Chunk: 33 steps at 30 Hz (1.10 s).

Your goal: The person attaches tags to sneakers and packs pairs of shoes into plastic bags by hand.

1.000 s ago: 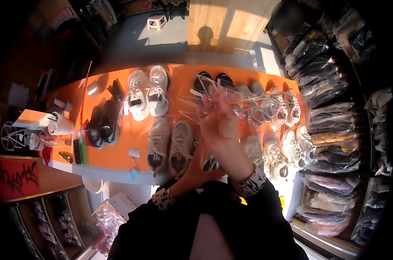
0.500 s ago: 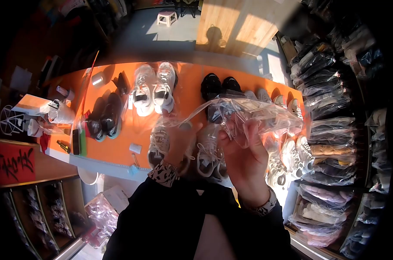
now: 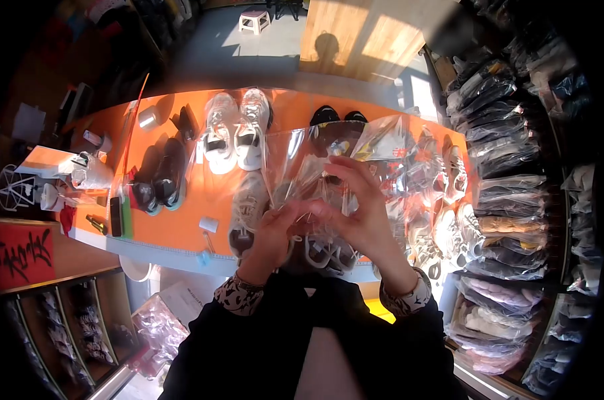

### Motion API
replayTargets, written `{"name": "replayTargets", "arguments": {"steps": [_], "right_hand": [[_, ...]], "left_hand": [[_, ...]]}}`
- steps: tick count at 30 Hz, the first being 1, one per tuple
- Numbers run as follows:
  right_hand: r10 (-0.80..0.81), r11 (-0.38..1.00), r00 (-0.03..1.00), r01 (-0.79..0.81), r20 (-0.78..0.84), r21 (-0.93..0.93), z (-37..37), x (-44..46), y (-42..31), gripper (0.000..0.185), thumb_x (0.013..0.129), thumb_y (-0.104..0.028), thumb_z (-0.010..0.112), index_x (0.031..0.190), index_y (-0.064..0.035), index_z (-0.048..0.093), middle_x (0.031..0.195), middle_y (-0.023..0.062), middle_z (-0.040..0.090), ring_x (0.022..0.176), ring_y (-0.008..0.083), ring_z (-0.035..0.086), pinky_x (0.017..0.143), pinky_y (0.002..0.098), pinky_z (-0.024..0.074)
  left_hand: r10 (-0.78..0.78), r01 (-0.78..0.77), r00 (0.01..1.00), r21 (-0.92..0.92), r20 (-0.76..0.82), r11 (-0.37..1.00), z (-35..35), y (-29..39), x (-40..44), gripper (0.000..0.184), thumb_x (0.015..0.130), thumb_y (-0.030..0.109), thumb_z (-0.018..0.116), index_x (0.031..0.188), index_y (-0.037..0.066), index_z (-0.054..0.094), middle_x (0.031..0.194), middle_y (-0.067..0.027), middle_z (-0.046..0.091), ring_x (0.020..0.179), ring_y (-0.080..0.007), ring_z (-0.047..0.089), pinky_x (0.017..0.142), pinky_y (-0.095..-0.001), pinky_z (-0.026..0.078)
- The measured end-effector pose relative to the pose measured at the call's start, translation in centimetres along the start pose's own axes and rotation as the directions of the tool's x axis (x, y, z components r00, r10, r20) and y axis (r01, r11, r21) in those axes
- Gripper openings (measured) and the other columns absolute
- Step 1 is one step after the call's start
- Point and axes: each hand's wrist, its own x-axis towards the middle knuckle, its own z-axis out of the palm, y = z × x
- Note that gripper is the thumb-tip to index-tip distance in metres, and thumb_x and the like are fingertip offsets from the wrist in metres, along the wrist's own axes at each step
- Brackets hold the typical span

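Red characters show on the clear bag that both hands are working with, though I can't make them out from here; on the far left, a red sheet bears bold black brushstrokes, also beyond my reading. The bag spreads over the middle and right of the orange table, across several shoes, its near end bunched between the hands. The left hand has its fingers drawn together, clamped on that bunched film; the right hand touches it with thumb and forefinger wide apart. Beneath the film are the black shoes and pale sneakers. A white pair stands left of the bag's spread, near the dark pair. Below the table, at the left, a box holds crumpled clear plastic. Clothes in clear wrapping are stacked on the right. A small stool stands on the floor beyond, near a wooden panel with a person's shadow on it.
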Motion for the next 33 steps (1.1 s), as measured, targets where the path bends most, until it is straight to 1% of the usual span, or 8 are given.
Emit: {"name": "replayTargets", "arguments": {"steps": [3, 12, 19, 21, 24, 28, 31, 33], "right_hand": [[-0.096, 0.973, 0.995, 0.087, -0.032, -0.214, 4.2, -2.7, 1.2, 0.047, 0.073, -0.017, 0.077, 0.114, -0.0025, 0.059, 0.117, 0.0183, 0.056, 0.103, 0.0355, 0.059, 0.082, 0.0387, 0.0504], [0.122, 0.992, 0.991, -0.119, 0.058, -0.043, 4.1, -4.8, 2.7, 0.01, 0.081, -0.009, 0.065, 0.088, -0.0024, 0.065, 0.081, 0.0156, 0.064, 0.07, 0.0348, 0.063, 0.06, 0.0416, 0.0496], [0.213, 0.9, 0.933, -0.304, -0.292, -0.314, -1.4, -3.2, 3.4, 0.008, 0.085, -0.005, 0.063, 0.089, -0.0002, 0.067, 0.078, 0.0153, 0.066, 0.057, 0.0244, 0.06, 0.051, 0.0311, 0.0443], [0.178, 0.904, 0.897, -0.311, -0.404, -0.294, -2.0, -2.8, 1.9, 0.007, 0.085, -0.004, 0.063, 0.09, -0.0003, 0.066, 0.077, 0.0149, 0.065, 0.053, 0.023, 0.059, 0.049, 0.0299, 0.0427], [-0.104, 0.923, 0.943, -0.027, -0.316, -0.384, -0.2, -2.8, -1.2, 0.011, 0.083, -0.004, 0.066, 0.094, -0.0038, 0.064, 0.076, 0.0136, 0.066, 0.052, 0.0241, 0.06, 0.047, 0.0313, 0.0447], [-0.067, 0.914, 0.975, -0.024, -0.21, -0.404, 3.1, -3.4, -1.5, 0.011, 0.082, -0.006, 0.066, 0.092, -0.0053, 0.064, 0.073, 0.0118, 0.065, 0.055, 0.0282, 0.061, 0.048, 0.0341, 0.0476], [-0.073, 0.942, 0.972, -0.007, -0.224, -0.336, 4.2, -3.5, -1.1, 0.01, 0.082, -0.006, 0.066, 0.091, -0.005, 0.064, 0.071, 0.0111, 0.064, 0.056, 0.0291, 0.061, 0.049, 0.0349, 0.048], [-0.087, 0.961, 0.968, 0.02, -0.234, -0.275, 4.6, -3.6, -1.1, 0.01, 0.082, -0.006, 0.066, 0.091, -0.0048, 0.064, 0.071, 0.0109, 0.064, 0.056, 0.0292, 0.062, 0.049, 0.0353, 0.0481]], "left_hand": [[-0.02, 0.026, 0.998, -0.108, 0.062, 0.994, -0.2, -0.6, -0.4, 0.036, 0.101, 0.025, 0.045, 0.11, -0.005, 0.063, 0.108, -0.0136, 0.066, 0.1, -0.0211, 0.063, 0.088, -0.0321, 0.048], [0.062, -0.035, 0.993, 0.244, -0.103, 0.969, -1.7, -1.9, 0.1, 0.016, 0.093, 0.015, 0.059, 0.09, 0.001, 0.063, 0.079, -0.0046, 0.064, 0.067, -0.0101, 0.059, 0.062, -0.0216, 0.048], [0.274, -0.049, 0.917, 0.599, -0.29, 0.799, -4.8, -1.7, 0.2, 0.02, 0.087, 0.019, 0.065, 0.076, 0.003, 0.06, 0.066, -0.0042, 0.061, 0.059, -0.0089, 0.056, 0.052, -0.0249, 0.044], [0.415, 0.077, 0.886, 0.949, -0.206, 0.306, -5.3, -1.6, 0.0, 0.029, 0.081, 0.025, 0.071, 0.069, 0.003, 0.055, 0.059, -0.0055, 0.055, 0.05, -0.0156, 0.053, 0.048, -0.0296, 0.042], [0.475, 0.097, 0.874, 0.995, -0.101, 0.032, -4.8, -2.1, -0.9, 0.036, 0.073, 0.032, 0.076, 0.07, 0.005, 0.053, 0.06, -0.0096, 0.056, 0.053, -0.0245, 0.056, 0.046, -0.0366, 0.042], [0.706, -0.019, 0.707, 0.999, 0.042, -0.041, -2.7, -2.4, -1.6, 0.033, 0.077, 0.03, 0.073, 0.07, 0.006, 0.051, 0.063, -0.0068, 0.058, 0.053, -0.029, 0.056, 0.048, -0.0402, 0.043], [0.616, -0.435, 0.633, 0.874, 0.469, -0.218, -2.2, -2.9, -2.7, 0.026, 0.078, 0.025, 0.071, 0.084, 0.004, 0.056, 0.082, -0.011, 0.063, 0.068, -0.0329, 0.062, 0.06, -0.0414, 0.048], [0.49, -0.557, 0.71, 0.829, 0.505, -0.047, -0.7, -3.2, -1.7, 0.045, 0.079, 0.025, 0.069, 0.113, -0.001, 0.055, 0.116, -0.0212, 0.057, 0.108, -0.0361, 0.057, 0.089, -0.0428, 0.047]]}}
